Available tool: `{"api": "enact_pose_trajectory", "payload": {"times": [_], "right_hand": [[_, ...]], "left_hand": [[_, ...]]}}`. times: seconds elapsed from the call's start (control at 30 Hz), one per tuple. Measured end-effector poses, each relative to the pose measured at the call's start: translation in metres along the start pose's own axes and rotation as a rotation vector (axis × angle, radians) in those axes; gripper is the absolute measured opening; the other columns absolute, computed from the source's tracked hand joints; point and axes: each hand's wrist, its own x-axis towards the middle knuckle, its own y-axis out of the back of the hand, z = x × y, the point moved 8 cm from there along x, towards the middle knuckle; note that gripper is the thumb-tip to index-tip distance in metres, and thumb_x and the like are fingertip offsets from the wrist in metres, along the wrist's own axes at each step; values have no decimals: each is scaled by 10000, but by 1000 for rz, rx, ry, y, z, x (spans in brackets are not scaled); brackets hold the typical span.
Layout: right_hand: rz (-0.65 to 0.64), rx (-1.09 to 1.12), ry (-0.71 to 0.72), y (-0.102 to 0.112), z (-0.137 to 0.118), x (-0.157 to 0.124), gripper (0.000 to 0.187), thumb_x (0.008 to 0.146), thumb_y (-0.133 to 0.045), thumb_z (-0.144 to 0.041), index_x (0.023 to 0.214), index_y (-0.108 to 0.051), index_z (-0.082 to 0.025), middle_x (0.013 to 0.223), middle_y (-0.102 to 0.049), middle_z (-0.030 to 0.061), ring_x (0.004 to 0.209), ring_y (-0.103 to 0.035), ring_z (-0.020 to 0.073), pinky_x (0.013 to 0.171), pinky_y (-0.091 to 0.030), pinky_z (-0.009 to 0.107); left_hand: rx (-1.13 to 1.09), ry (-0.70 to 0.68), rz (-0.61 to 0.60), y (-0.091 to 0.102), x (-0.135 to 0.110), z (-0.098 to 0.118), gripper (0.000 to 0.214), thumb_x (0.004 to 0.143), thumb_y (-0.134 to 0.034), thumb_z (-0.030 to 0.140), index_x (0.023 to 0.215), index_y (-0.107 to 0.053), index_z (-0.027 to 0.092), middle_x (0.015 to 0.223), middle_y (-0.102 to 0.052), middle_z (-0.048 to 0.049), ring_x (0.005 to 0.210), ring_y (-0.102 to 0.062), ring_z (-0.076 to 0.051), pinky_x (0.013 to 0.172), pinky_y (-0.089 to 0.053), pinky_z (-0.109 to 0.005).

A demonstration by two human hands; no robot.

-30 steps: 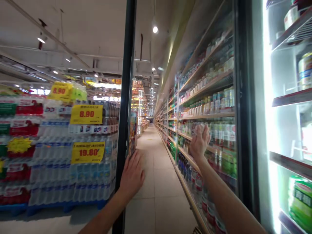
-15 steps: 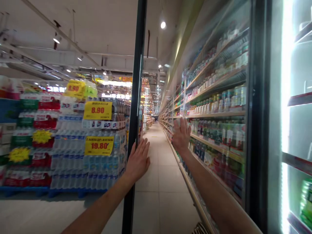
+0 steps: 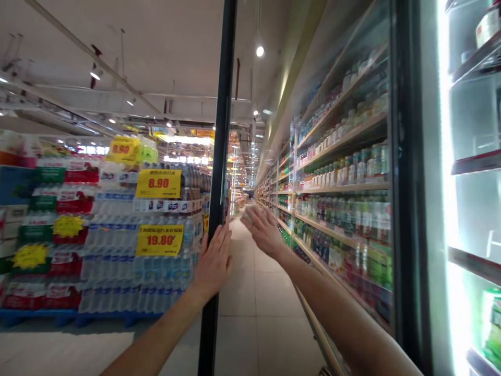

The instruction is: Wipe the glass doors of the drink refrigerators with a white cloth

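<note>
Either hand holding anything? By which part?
Nothing is gripped. The left hand lies flat against the black door frame; the right hand is open and empty.

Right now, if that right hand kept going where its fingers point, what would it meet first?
Likely the black door frame, just above the left hand resting on it, though depth is unclear.
</note>
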Motion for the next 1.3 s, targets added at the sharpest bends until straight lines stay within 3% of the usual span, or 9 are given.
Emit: {"api": "enact_pose_trajectory", "payload": {"times": [0.07, 0.23, 0.3, 0.47, 0.63, 0.7, 0.83, 1.07, 1.3], "right_hand": [[-35, 17, 105, -5, -13, 2, 478, 848, -448, -129, 1303, -455, -275, 1417, -410, 54, 1366, -243, 204, 1109, -164, 486], [110, -39, -377, 8, 36, 34, 469, 863, -417, -118, 1314, -454, -240, 1446, -355, 100, 1362, -249, 258, 1089, -159, 540], [72, -19, -332, 4, 27, 41, 464, 867, -418, -124, 1316, -450, -238, 1452, -343, 98, 1364, -243, 261, 1083, -174, 545], [-94, 74, 184, -11, -36, 35, 399, 873, -450, -165, 1256, -499, -262, 1410, -421, 47, 1339, -302, 218, 1092, -224, 491], [-31, 32, -211, -4, -2, 53, 444, 860, -446, -132, 1293, -467, -229, 1456, -336, 99, 1362, -243, 271, 1078, -193, 546], [-52, 27, -170, -6, -5, 52, 449, 861, -443, -141, 1301, -458, -232, 1463, -324, 90, 1367, -229, 269, 1081, -186, 541], [-45, 10, 128, -7, -15, 23, 431, 857, -453, -161, 1268, -489, -284, 1412, -416, 42, 1349, -272, 219, 1097, -177, 488], [249, -252, -557, 44, 100, -30, 459, 848, -438, -189, 1306, -468, -208, 1420, -373, 133, 1335, -281, 272, 1058, -229, 494], [48, -233, -170, 41, 81, -62, 446, 828, -455, -143, 1241, -525, -296, 1384, -436, 52, 1334, -292, 210, 1090, -201, 451]], "left_hand": [[-6, 16, 3, 0, 1, -4, 649, 780, -417, 155, 1403, -240, 122, 1411, -390, -144, 1337, -309, -247, 1110, -182, -464], [-24, 66, 6, 0, 5, -11, 629, 781, -432, 172, 1388, -272, 120, 1426, -368, -141, 1352, -276, -254, 1108, -184, -467], [-21, 70, 19, 0, 4, -9, 613, 785, -432, 174, 1377, -284, 114, 1420, -377, -145, 1350, -280, -257, 1103, -194, -467], [0, 90, 76, 7, 1, -16, 582, 789, -436, 176, 1354, -310, 111, 1390, -413, -159, 1321, -335, -256, 1088, -227, -459], [17, 106, 103, 9, 4, -26, 518, 800, -437, 185, 1306, -371, 98, 1380, -416, -176, 1313, -345, -265, 1085, -240, -462], [13, 113, 114, 10, 5, -25, 509, 805, -440, 195, 1300, -378, 93, 1379, -416, -183, 1316, -341, -267, 1084, -245, -464], [12, 63, 97, 9, 10, -17, 533, 792, -446, 180, 1310, -367, 78, 1386, -410, -181, 1326, -323, -273, 1088, -239, -466], [-25, -7, 7, -4, 26, 7, 537, 797, -432, 172, 1321, -368, 73, 1439, -338, -158, 1368, -236, -244, 1112, -214, -454], [-112, 67, -66, -31, 31, 28, 563, 825, -432, 231, 1353, -323, 69, 1465, -272, -173, 1387, -160, -262, 1098, -262, -463]]}}
